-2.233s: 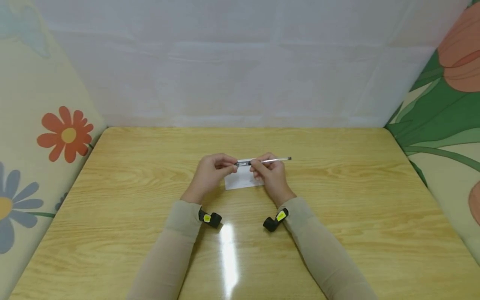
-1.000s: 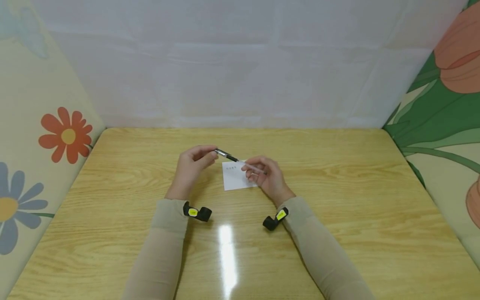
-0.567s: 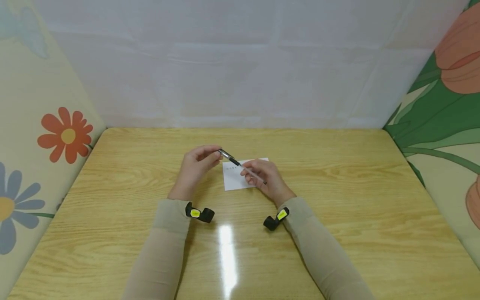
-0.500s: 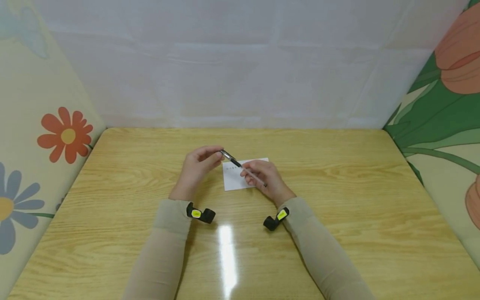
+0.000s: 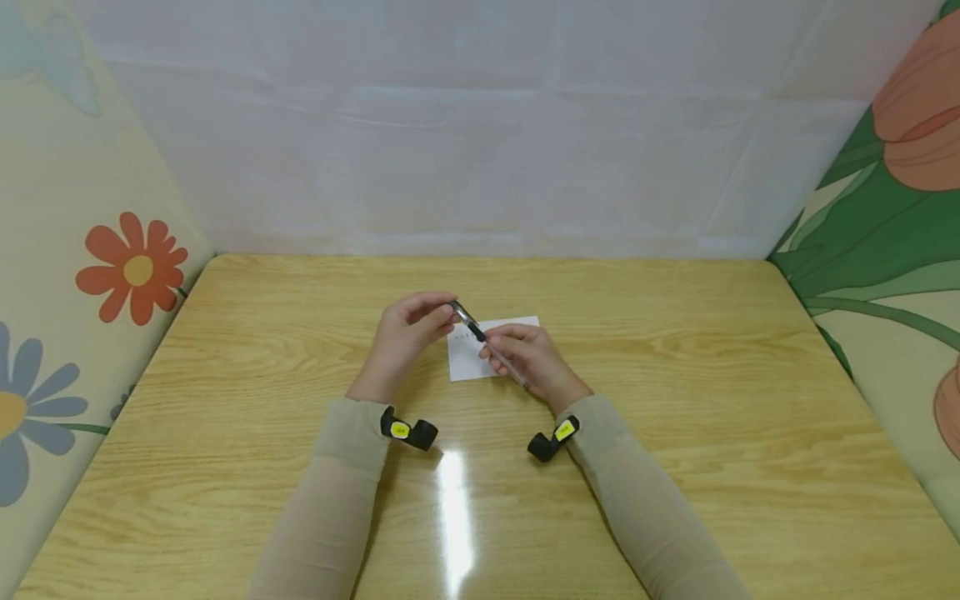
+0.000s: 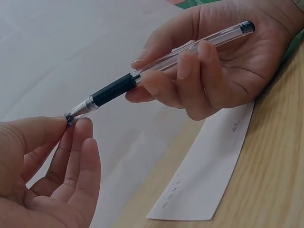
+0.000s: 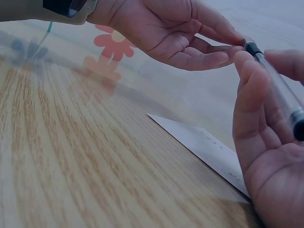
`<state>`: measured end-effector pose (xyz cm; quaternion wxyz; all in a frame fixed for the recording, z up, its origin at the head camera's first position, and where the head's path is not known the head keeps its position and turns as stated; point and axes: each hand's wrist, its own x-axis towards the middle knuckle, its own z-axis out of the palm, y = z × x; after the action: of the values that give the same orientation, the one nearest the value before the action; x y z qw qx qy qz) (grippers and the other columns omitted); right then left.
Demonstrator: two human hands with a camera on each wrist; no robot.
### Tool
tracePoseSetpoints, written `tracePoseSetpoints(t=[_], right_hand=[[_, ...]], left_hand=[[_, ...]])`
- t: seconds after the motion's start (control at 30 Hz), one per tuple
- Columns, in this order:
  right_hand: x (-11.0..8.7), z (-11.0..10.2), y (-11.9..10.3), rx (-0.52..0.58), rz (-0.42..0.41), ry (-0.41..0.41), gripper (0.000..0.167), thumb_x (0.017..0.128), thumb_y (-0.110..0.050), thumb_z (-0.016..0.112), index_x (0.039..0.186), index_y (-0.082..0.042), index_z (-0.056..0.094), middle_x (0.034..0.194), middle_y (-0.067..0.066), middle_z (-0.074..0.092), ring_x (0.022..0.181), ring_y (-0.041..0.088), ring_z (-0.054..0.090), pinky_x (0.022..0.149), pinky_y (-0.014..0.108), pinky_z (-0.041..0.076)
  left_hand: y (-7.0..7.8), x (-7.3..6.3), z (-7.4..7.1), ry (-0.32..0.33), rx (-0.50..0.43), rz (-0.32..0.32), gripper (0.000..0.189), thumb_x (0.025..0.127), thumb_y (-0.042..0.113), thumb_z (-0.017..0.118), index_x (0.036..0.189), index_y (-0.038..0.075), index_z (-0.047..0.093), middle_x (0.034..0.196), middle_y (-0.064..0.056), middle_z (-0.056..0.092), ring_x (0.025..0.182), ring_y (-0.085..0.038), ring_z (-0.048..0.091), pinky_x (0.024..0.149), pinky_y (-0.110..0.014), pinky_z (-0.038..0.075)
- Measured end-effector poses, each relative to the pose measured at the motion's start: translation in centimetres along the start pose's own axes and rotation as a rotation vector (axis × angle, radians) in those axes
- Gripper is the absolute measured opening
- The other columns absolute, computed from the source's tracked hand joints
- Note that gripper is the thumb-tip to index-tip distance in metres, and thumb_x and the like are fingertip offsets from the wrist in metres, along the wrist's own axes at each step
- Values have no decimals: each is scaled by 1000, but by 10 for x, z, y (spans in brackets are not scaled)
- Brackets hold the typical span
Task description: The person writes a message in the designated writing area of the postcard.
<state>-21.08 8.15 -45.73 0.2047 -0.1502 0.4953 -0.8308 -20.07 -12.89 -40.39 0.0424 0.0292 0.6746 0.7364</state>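
Observation:
A gel pen (image 5: pixel 470 323) with a see-through barrel and black rubber grip (image 6: pixel 114 90) slants between both hands above the table. With thumb and fingertips, my left hand (image 5: pixel 399 340) pinches its metal-coned tip end, and the fingers hide the very point. My right hand (image 5: pixel 542 358) holds the clear barrel just behind the grip, between thumb and fingers. The pen's black end plug (image 7: pixel 299 127) points back over the right palm. Below the pen, a white paper slip (image 5: pixel 463 367) with a short line of small handwriting lies on the table, partly covered by the right hand.
The wood-grain table (image 5: pixel 675 417) stretches out on every side of the hands. A white cloth backdrop (image 5: pixel 480 150) hangs at its far edge, with flower-patterned panels (image 5: pixel 45 275) at left and right. Each wrist wears a black strap camera (image 5: pixel 551 442).
The pen lay nearly level at first; it now slopes down to the right. My left hand first went left, then came back right, and the barrel slid deeper into my right hand.

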Motion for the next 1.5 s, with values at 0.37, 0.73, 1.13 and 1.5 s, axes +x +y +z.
tracePoseSetpoints(t=[0.37, 0.73, 1.13, 1.5], right_hand=[[1, 0, 0, 48, -16, -18, 45, 97, 11, 43, 92, -16, 78, 78, 4, 73, 61, 10, 61, 56, 17, 51], [1, -3, -2, 28, -83, -32, 43, 97, 10, 46, 95, -18, 79, 82, 3, 74, 66, 10, 61, 59, 18, 52], [0, -5, -3, -28, -136, 44, 38, 99, 9, 52, 98, -20, 77, 86, 2, 75, 72, 10, 62, 64, 19, 51], [1, -16, -7, 12, -245, 184, 35, 96, 10, 51, 96, -16, 75, 85, 2, 75, 67, 10, 60, 60, 19, 49]], left_hand=[[-2, -2, 12, -27, 12, 46, 34, 101, 5, 62, 131, -10, 60, 119, -12, 64, 102, -14, 67, 97, -29, 54], [1, -1, 17, -30, 16, 68, 35, 102, 8, 61, 132, -10, 59, 118, -13, 64, 101, -14, 67, 97, -29, 54], [5, -3, 13, -7, 49, 89, 32, 104, 13, 59, 129, -7, 61, 130, -22, 62, 105, -16, 67, 97, -28, 54], [5, -1, 4, 50, 75, 56, 30, 104, 10, 58, 128, -8, 62, 124, -25, 63, 99, -13, 68, 99, -38, 54]])
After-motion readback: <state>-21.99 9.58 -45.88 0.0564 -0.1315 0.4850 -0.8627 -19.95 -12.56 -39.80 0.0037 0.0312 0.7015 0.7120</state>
